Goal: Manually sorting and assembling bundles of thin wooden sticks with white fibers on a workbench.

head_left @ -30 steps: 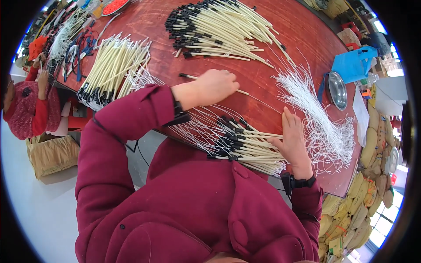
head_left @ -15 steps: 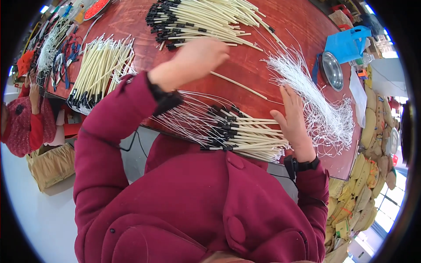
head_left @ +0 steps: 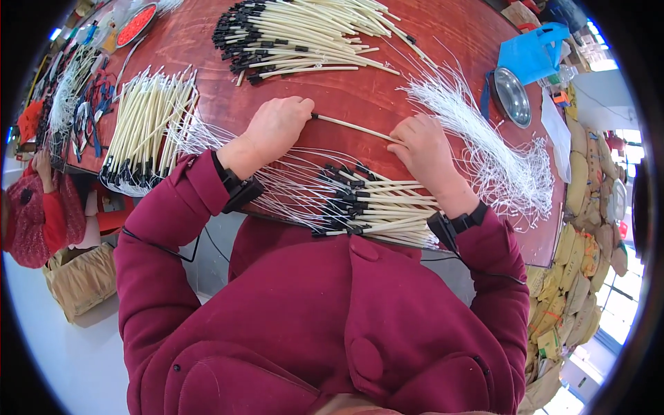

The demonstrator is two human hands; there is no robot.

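1. So there's one thin cream stick [head_left: 354,127] lying across the red-brown counter [head_left: 207,48], stretched between both hands, roughly in the middle of the counter and just above the pile nearest the body.
2. Left hand [head_left: 275,128] has its fingers curled shut around the stick's left end, knuckles up.
3. Right hand [head_left: 423,149] pinches the other end; its fingers are bent down onto the wood, closed on the tip.
4. Right below the hands sits a bundle of cream sticks with black caps [head_left: 373,207], with thin white wires fanning out of it to the left, lying along the counter's near edge.
5. To the right, a messy heap of loose white strings [head_left: 491,152], just beside the right hand.
6. Further up, a big fan of black-capped sticks [head_left: 297,38], well apart from the hands.
7. Off to the left, another sheaf of cream sticks [head_left: 149,121], black ends toward the edge.
8. Far right: a round metal dish [head_left: 513,97] next to a blue bag [head_left: 536,52].
9. Both arms are in maroon sleeves with black wrist straps.
10. Another person in red [head_left: 31,207] is at the left rim.
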